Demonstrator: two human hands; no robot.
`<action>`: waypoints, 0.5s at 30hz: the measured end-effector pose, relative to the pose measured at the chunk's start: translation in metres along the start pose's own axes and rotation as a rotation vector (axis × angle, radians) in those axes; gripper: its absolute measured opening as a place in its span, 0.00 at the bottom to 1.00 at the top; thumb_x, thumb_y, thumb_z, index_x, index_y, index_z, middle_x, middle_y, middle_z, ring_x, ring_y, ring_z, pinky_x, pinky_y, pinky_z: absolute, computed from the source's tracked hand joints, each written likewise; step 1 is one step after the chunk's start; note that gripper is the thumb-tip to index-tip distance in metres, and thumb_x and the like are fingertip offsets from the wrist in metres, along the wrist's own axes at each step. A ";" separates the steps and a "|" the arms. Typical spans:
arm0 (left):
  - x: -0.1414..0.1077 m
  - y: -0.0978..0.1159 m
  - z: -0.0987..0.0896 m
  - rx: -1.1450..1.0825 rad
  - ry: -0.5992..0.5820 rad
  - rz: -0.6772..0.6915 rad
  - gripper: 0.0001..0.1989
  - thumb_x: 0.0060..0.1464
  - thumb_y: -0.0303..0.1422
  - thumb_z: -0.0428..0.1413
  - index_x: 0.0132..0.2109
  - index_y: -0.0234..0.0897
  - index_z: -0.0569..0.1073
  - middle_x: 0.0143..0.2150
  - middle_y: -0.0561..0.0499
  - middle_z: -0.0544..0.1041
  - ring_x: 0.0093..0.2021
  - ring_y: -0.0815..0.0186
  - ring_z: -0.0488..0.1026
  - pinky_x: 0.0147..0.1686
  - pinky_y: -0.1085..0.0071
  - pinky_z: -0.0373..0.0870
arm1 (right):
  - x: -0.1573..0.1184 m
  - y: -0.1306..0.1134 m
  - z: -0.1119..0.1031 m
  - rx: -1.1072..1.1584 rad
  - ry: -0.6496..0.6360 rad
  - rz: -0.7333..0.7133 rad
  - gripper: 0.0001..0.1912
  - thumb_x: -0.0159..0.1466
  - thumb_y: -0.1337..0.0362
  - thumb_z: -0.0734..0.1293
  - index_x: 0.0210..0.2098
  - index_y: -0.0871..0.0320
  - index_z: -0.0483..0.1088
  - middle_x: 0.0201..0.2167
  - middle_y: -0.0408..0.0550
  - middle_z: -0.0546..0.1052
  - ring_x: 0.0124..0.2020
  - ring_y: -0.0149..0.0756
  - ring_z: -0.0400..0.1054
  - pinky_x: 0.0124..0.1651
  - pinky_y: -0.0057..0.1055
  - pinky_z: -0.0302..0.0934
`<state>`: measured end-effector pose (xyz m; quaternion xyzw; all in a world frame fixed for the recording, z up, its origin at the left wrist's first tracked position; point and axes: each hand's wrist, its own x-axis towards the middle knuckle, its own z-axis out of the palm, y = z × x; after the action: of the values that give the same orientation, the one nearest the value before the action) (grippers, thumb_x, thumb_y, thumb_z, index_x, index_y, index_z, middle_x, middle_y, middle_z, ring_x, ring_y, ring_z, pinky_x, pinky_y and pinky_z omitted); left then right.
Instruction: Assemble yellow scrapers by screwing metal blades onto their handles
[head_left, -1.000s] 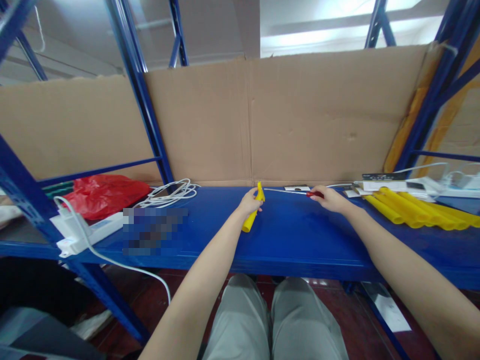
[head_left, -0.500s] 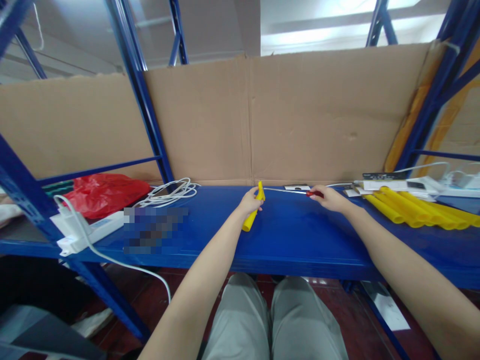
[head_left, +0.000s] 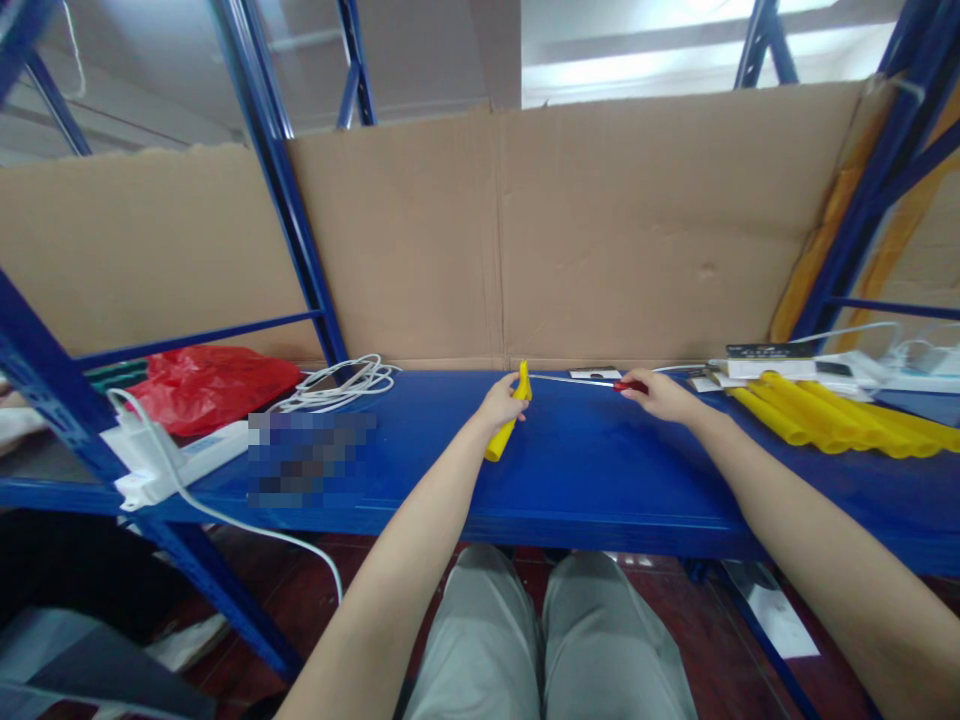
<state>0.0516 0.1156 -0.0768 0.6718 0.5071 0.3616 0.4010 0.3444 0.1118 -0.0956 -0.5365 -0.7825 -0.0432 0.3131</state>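
Observation:
My left hand (head_left: 504,402) is closed around a yellow tube (head_left: 500,440), upright but leaning, over the middle of the blue shelf. The tube's upper end (head_left: 524,378) is narrower and sticks up past my fingers. My right hand (head_left: 664,394) grips the red handle of a screwdriver (head_left: 574,380). Its long thin metal shaft points left, and the tip reaches the upper part of the yellow tube; whether it touches or enters is too small to tell. Several more yellow tubes (head_left: 840,415) lie side by side to the right of my right hand.
A tall cardboard sheet (head_left: 637,230) stands along the back of the blue shelf (head_left: 585,480). On the left are a red plastic bag (head_left: 214,385), a white power strip (head_left: 214,450) and a coiled white cable (head_left: 345,385). Small boxes (head_left: 772,365) sit behind the tubes.

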 end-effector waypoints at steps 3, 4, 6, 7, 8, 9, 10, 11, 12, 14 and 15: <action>-0.002 0.001 0.000 0.005 0.004 -0.006 0.33 0.52 0.17 0.52 0.64 0.35 0.57 0.46 0.43 0.74 0.19 0.79 0.65 0.20 0.80 0.60 | 0.000 0.000 0.000 0.002 -0.005 -0.006 0.07 0.58 0.65 0.61 0.34 0.57 0.71 0.35 0.53 0.78 0.36 0.42 0.73 0.41 0.37 0.66; -0.002 0.002 0.000 0.002 0.001 -0.009 0.33 0.52 0.17 0.52 0.64 0.35 0.57 0.46 0.43 0.74 0.19 0.79 0.65 0.19 0.80 0.60 | 0.000 0.001 0.000 -0.003 -0.003 -0.008 0.07 0.58 0.65 0.61 0.34 0.57 0.70 0.35 0.53 0.78 0.36 0.42 0.72 0.41 0.37 0.66; -0.003 0.003 -0.001 -0.014 -0.014 -0.015 0.33 0.52 0.17 0.52 0.64 0.35 0.57 0.48 0.42 0.73 0.19 0.79 0.66 0.19 0.80 0.61 | 0.000 0.001 0.000 -0.030 0.007 -0.013 0.07 0.58 0.65 0.61 0.34 0.58 0.70 0.35 0.53 0.78 0.36 0.42 0.72 0.40 0.36 0.66; -0.003 0.003 -0.001 -0.026 -0.025 -0.019 0.33 0.52 0.17 0.52 0.64 0.35 0.56 0.49 0.41 0.72 0.19 0.79 0.66 0.19 0.79 0.61 | 0.000 0.001 0.000 -0.048 0.013 -0.015 0.07 0.58 0.65 0.61 0.34 0.58 0.70 0.35 0.53 0.78 0.36 0.42 0.72 0.40 0.36 0.65; -0.002 0.003 -0.001 -0.040 -0.038 -0.026 0.33 0.52 0.17 0.52 0.64 0.35 0.56 0.50 0.40 0.72 0.20 0.78 0.67 0.19 0.79 0.61 | 0.000 0.002 0.000 -0.069 0.019 -0.018 0.07 0.58 0.65 0.61 0.34 0.58 0.70 0.35 0.53 0.78 0.35 0.41 0.72 0.39 0.35 0.65; -0.002 0.002 -0.001 -0.054 -0.050 -0.034 0.33 0.52 0.18 0.52 0.64 0.36 0.55 0.50 0.39 0.71 0.20 0.77 0.68 0.18 0.79 0.61 | 0.001 0.002 0.000 -0.088 0.024 -0.023 0.07 0.58 0.65 0.61 0.34 0.58 0.70 0.35 0.53 0.77 0.35 0.41 0.72 0.38 0.35 0.65; -0.001 0.002 -0.001 -0.069 -0.060 -0.043 0.34 0.52 0.18 0.51 0.65 0.36 0.54 0.51 0.39 0.71 0.21 0.77 0.68 0.18 0.79 0.61 | 0.001 0.002 0.000 -0.107 0.030 -0.029 0.07 0.58 0.66 0.62 0.35 0.58 0.70 0.35 0.53 0.77 0.35 0.41 0.71 0.38 0.35 0.65; -0.001 0.001 -0.001 -0.084 -0.068 -0.050 0.34 0.53 0.18 0.51 0.65 0.36 0.53 0.51 0.39 0.71 0.21 0.76 0.69 0.18 0.79 0.61 | 0.001 0.002 0.000 -0.126 0.040 -0.037 0.07 0.58 0.66 0.62 0.35 0.58 0.70 0.35 0.53 0.77 0.35 0.42 0.71 0.38 0.35 0.64; 0.000 0.001 -0.001 -0.099 -0.075 -0.055 0.34 0.53 0.18 0.51 0.65 0.36 0.53 0.51 0.39 0.71 0.21 0.76 0.69 0.18 0.79 0.61 | 0.001 0.002 0.000 -0.147 0.053 -0.047 0.07 0.58 0.66 0.62 0.35 0.58 0.70 0.35 0.53 0.77 0.36 0.42 0.71 0.38 0.35 0.64; 0.000 0.000 0.000 -0.123 -0.079 -0.057 0.34 0.53 0.18 0.51 0.65 0.36 0.52 0.52 0.38 0.71 0.21 0.77 0.68 0.17 0.79 0.60 | 0.001 0.000 -0.001 -0.192 0.076 -0.076 0.06 0.58 0.67 0.62 0.35 0.57 0.69 0.36 0.53 0.76 0.37 0.42 0.70 0.39 0.36 0.63; 0.000 0.001 0.000 -0.131 -0.078 -0.059 0.34 0.53 0.17 0.51 0.65 0.36 0.52 0.52 0.38 0.71 0.21 0.77 0.68 0.17 0.79 0.60 | 0.001 -0.001 -0.002 -0.216 0.085 -0.092 0.06 0.58 0.67 0.61 0.35 0.57 0.69 0.36 0.54 0.76 0.38 0.42 0.70 0.40 0.36 0.62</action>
<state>0.0517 0.1152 -0.0763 0.6425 0.4859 0.3556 0.4739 0.3446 0.1116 -0.0933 -0.5284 -0.7831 -0.1643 0.2840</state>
